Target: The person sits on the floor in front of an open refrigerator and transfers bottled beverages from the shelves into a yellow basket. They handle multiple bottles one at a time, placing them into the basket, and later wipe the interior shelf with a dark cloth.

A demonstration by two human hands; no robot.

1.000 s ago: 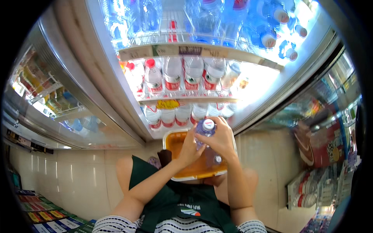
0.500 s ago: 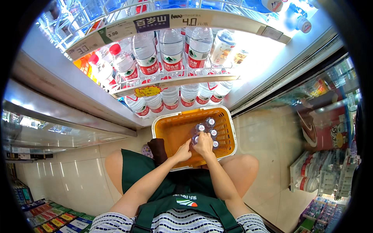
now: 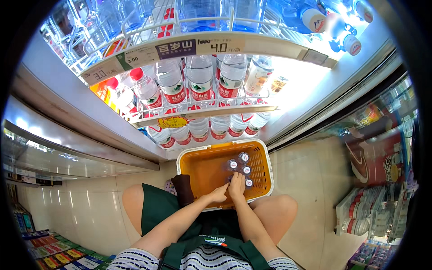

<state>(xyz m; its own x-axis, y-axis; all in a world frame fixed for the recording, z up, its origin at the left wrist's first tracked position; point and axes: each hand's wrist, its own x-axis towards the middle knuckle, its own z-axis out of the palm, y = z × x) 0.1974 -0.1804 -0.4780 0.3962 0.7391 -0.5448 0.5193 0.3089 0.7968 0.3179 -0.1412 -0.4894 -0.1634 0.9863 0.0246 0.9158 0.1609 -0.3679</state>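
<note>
An orange basket with a white rim (image 3: 268, 164) sits in front of the open fridge. Several small purple-tinted bottles with white caps (image 3: 243, 158) stand in its right half. Inside it, my right hand (image 3: 236, 185) is closed around the top of one bottle, which is mostly covered by the fingers. My left hand (image 3: 217, 194) is just left and nearer me, index finger stretched toward that bottle, with nothing visible held. A dark brown cloth-like item (image 3: 184, 191) lies over the basket's left edge.
Fridge shelves (image 3: 274, 55) hold red-labelled and blue water bottles (image 3: 198, 76). Glass doors flank me left (image 3: 72, 153) and right (image 3: 373, 153). Shrink-wrapped bottle packs (image 3: 360, 207) are at the right, colourful packages (image 3: 54, 247) at lower left, tiled floor (image 3: 306, 216) around.
The bottle held upright by both hands a second ago has been lowered among others in the basket. Since half a second ago, both hands have shifted slightly toward me, with the view tilting.
</note>
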